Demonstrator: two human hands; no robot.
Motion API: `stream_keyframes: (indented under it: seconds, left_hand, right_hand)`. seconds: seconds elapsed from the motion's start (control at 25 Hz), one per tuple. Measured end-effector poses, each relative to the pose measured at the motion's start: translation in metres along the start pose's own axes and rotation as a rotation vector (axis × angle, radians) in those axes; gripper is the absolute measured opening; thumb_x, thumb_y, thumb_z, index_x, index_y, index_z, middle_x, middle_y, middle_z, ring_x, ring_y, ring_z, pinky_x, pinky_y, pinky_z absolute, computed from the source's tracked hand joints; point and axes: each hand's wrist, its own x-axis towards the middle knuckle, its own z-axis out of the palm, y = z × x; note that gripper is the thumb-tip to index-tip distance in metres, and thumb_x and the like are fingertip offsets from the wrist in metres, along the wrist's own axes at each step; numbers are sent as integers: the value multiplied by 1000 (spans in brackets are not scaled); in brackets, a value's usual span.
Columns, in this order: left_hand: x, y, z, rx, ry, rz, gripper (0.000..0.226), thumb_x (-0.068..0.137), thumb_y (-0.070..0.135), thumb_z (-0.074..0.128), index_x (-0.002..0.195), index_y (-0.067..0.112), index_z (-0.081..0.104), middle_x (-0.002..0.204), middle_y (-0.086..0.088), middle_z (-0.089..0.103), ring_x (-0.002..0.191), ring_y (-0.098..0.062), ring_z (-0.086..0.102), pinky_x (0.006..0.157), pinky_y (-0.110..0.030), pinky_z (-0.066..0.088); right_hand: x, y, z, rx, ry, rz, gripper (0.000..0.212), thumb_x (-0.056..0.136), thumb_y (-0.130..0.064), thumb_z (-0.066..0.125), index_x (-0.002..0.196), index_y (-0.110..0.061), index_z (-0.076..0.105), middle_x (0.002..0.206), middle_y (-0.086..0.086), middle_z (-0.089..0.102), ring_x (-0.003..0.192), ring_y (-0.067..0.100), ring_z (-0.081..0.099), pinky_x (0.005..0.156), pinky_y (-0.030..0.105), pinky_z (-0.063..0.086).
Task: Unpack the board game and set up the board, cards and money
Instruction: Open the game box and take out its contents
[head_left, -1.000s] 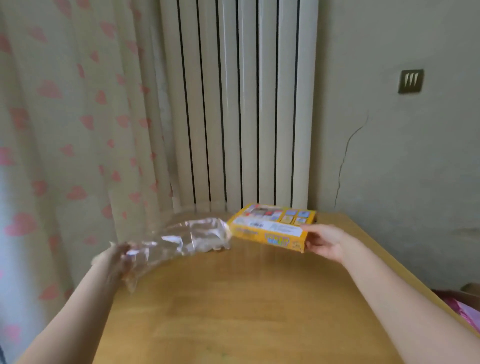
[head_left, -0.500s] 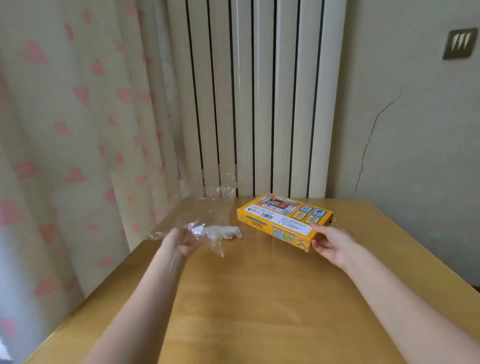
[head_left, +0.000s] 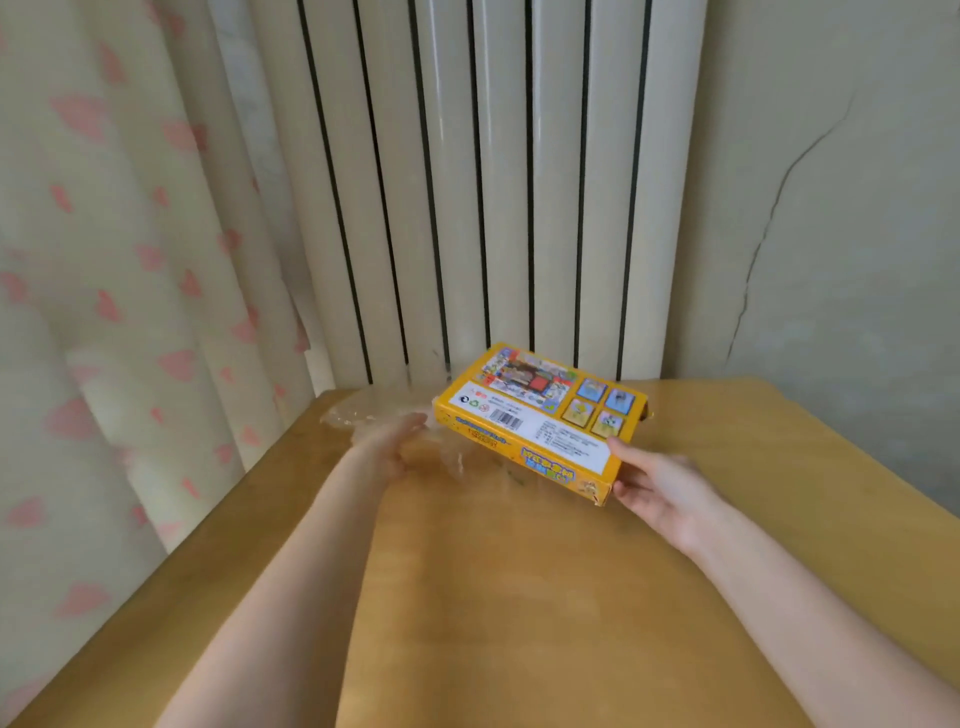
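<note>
A yellow board game box, back side up with a barcode label, hangs tilted a little above the wooden table. My right hand grips its near right corner, thumb on top and fingers underneath. My left hand is blurred and reaches with stretched fingers to the box's left end. Crumpled clear plastic wrap lies on the table around and behind this hand. Whether the hand still touches the wrap is unclear.
A white ribbed radiator stands right behind the table's far edge. A cream curtain with pink hearts hangs along the left side. A cracked wall is to the right.
My left hand carried the plastic wrap from the left to the table's far corner and now stretches toward the box. My right hand kept hold of the box, tilting it slightly.
</note>
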Motion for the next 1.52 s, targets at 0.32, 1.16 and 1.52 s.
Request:
stream_keyframes:
  seconds: [0.32, 1.16, 1.52]
  left_hand:
    - [-76, -30, -50, 276, 124, 378, 38, 90, 32, 55, 116, 5, 59, 110, -12, 63, 98, -27, 58, 79, -34, 46]
    - [-194, -97, -82, 234, -328, 120, 22, 91, 15, 58, 109, 5, 52, 89, -11, 61, 67, -21, 63, 60, -34, 54]
    - [-191, -90, -85, 135, -289, 235, 18, 93, 27, 54, 101, 11, 58, 71, -4, 73, 55, -17, 69, 50, -29, 57]
  right_hand:
    - [-67, -12, -7, -285, -152, 41, 18, 84, -11, 64, 101, -4, 65, 77, 7, 72, 64, 14, 62, 45, 17, 46]
    - [-179, -7, -16, -479, -354, -84, 24, 86, 8, 54, 91, -16, 53, 83, 15, 63, 66, 20, 59, 54, 29, 49]
    - [-189, -17, 13, -632, -307, -5, 28, 76, -10, 74, 100, 1, 62, 82, 11, 67, 68, 17, 64, 60, 24, 55]
